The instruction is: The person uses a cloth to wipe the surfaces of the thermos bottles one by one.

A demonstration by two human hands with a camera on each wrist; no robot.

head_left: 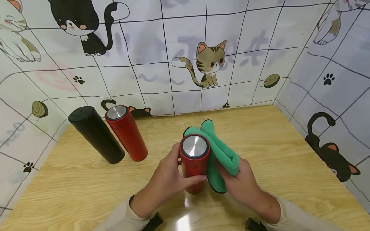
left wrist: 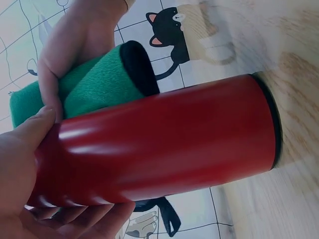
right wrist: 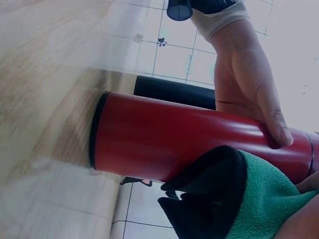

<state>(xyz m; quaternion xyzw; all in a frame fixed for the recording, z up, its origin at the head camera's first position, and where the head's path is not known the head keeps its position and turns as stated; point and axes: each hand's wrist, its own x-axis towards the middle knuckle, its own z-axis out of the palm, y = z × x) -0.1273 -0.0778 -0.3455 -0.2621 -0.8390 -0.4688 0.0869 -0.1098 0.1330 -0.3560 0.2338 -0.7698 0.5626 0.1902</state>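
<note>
My left hand (head_left: 170, 175) grips a red thermos bottle (head_left: 194, 168) with a brushed silver lid top. Its thumb lies across the front of the bottle, and the other fingers curl round the far side, as the left wrist view shows. The bottle stands upright, its dark base at the wooden tabletop. A folded green cloth (head_left: 224, 155) with black edging is held in my right hand (head_left: 241, 183), against the bottle's right side. In the right wrist view the cloth (right wrist: 264, 194) overlaps the bottle (right wrist: 149, 134), its dark underside showing.
At the left of the wooden table (head_left: 251, 138) stand a black bottle (head_left: 96, 134) and a second red thermos bottle (head_left: 127, 133), side by side. Behind and at both sides rises a white grid-patterned covering (head_left: 150, 38) printed with cats and paw marks.
</note>
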